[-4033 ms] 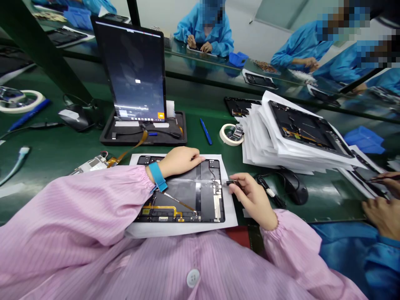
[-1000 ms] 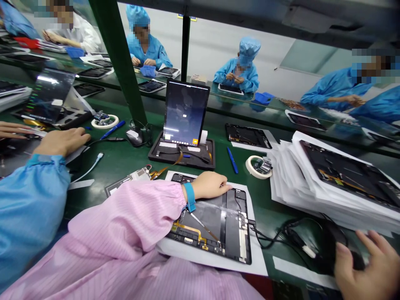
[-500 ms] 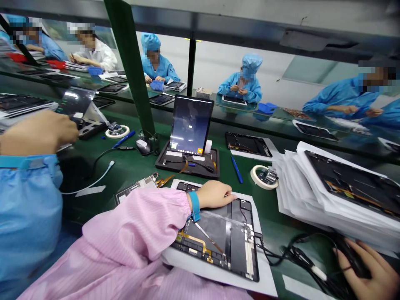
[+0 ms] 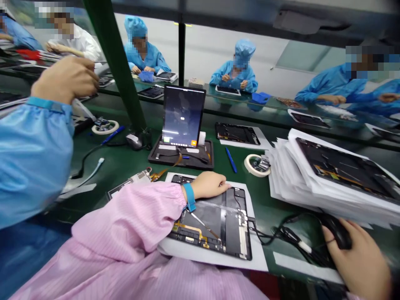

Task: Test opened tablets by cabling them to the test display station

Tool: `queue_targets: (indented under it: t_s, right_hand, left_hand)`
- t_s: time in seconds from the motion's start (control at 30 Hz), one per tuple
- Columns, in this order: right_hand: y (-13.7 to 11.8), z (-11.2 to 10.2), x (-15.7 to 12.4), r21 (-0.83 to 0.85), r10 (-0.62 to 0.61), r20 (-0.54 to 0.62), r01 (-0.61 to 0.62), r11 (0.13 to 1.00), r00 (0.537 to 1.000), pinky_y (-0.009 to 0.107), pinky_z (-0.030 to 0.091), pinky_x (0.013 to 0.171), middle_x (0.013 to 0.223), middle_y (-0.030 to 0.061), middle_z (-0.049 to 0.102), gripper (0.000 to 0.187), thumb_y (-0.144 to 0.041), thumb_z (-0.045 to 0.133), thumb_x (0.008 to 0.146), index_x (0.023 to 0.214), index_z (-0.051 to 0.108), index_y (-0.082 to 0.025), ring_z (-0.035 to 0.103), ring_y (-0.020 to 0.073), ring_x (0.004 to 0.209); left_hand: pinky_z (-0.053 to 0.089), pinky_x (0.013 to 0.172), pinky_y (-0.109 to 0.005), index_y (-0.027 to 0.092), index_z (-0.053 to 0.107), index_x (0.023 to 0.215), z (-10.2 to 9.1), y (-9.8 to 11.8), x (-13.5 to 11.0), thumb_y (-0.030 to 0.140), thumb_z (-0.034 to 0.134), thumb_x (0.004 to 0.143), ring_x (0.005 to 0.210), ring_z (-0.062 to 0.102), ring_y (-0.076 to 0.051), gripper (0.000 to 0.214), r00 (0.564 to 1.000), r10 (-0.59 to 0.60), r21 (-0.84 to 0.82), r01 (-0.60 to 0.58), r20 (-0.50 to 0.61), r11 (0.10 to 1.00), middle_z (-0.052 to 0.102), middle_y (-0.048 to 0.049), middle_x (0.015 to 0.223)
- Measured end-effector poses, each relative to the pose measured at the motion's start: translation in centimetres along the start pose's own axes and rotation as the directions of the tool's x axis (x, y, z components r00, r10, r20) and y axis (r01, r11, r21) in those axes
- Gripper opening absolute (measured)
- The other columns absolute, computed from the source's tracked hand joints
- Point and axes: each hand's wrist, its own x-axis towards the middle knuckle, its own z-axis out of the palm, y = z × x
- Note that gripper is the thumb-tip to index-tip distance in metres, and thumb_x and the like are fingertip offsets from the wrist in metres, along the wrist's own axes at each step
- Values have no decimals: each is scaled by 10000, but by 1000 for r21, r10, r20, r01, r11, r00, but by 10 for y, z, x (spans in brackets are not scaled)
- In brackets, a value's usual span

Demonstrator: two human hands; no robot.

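An opened tablet [image 4: 225, 225], its back off and circuits showing, lies on a white sheet [image 4: 259, 260] in front of me. My left hand [image 4: 209, 185] rests on its upper edge with the fingers lying flat, a blue strap on the wrist. A black cable [image 4: 268, 237] runs from the tablet's right edge toward a black mouse [image 4: 336, 231]. My right hand [image 4: 356, 258] is cupped over the mouse at the lower right.
An upright lit tablet [image 4: 183, 116] stands in a black tray [image 4: 156, 156] behind. A blue pen [image 4: 231, 160], a tape roll [image 4: 254, 164] and a paper stack with tablets [image 4: 328, 175] lie right. A co-worker's raised hand [image 4: 65, 79] and a green post [image 4: 115, 66] are at left.
My right hand left the cable plug at the tablet's edge and settled on the mouse; the cable now sits in the tablet. The co-worker's hand on the left rose. My left hand stayed.
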Motion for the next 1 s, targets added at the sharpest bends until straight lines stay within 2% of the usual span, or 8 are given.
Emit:
queue_targets:
  t_s: [0.1,0.17,0.23,0.27,0.37,0.53,0.6,1.0]
  right_hand:
    - [-46,-36,1,95,78,-265,-55,994,961,458,376,1004,1258,229,518,395,-359,474,887,1175,573,-108,483,358,1190]
    - [-84,-56,3,233,58,-301,15,972,952,455,364,1016,1224,198,553,301,-281,482,891,1124,590,-125,508,325,1164]
    - [-122,-65,9,500,-48,-63,74,863,997,398,446,915,1073,136,633,228,-271,470,905,1054,611,-172,592,270,1023]
    - [-138,-66,12,588,-139,155,22,808,978,362,483,823,975,110,656,211,-292,469,911,1016,619,-187,622,245,913]
    - [-169,-59,21,704,-331,562,-229,672,758,276,470,605,724,44,625,236,-385,478,912,896,616,-194,592,174,660]
    - [-181,-45,22,592,-435,802,-648,479,410,182,219,309,542,-46,510,329,-509,473,872,804,486,-187,336,59,329]
    - [-182,-45,20,505,-422,847,-736,450,323,173,166,273,544,-50,518,345,-533,474,851,805,464,-191,296,48,296]
    - [-186,-30,29,553,-496,803,-723,415,330,182,146,344,425,-87,359,444,-606,532,801,754,516,-165,240,49,351]
  left_hand:
    - [327,565,-264,195,621,748,1,0,-2,501,385,905,692,606,-183,417,1000,10,3,-10,8,1000,679,-39,743]
    - [303,556,-263,192,608,731,1,-1,-2,500,369,911,666,586,-175,429,1000,18,-6,-17,18,1000,664,-35,720]
    - [281,546,-263,190,594,714,0,-2,-1,514,353,913,633,562,-166,450,999,20,-18,-19,36,1000,646,-28,691]
    - [273,543,-262,189,589,709,0,-3,-1,527,349,911,620,552,-162,460,999,19,-24,-18,44,1000,638,-25,682]
    - [273,545,-259,189,585,715,0,-3,-1,562,355,898,612,540,-155,474,999,12,-42,-10,51,999,631,-18,685]
    - [271,543,-262,191,581,715,1,-3,-2,570,341,901,617,538,-155,485,998,-3,-51,6,58,999,629,-16,687]
    - [270,543,-266,188,582,714,2,-2,-1,567,326,906,623,543,-161,496,998,-11,-44,13,60,999,630,-23,687]
    - [253,543,-272,190,582,700,5,0,-1,525,347,910,642,562,-173,460,999,-19,20,18,32,1000,641,-30,689]
